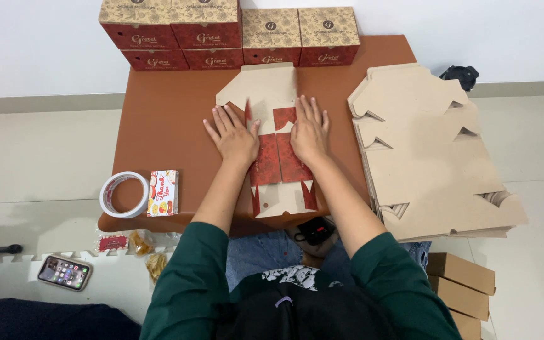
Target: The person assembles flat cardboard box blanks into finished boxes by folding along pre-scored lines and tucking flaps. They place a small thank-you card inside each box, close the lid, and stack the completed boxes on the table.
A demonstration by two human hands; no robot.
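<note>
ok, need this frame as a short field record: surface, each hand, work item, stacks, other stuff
surface: low brown table
left hand: left hand flat, palm down, pressing the folded box blank
right hand: right hand flat on the same blank, beside the left
work item: blank lies flat, plain kraft flaps at top, red patterned panels under the hands
flat stack: pile of unfolded blanks at the table's right edge
finished: assembled red and tan boxes stacked along the far edge
table extras: tape roll, small card
floor: phone on a foam mat

Unfolded cardboard box blank (276, 135) on the counter

It lies flat, plain brown flaps spread outward, red patterned panels folded over its middle, lengthwise away from the person.
</note>
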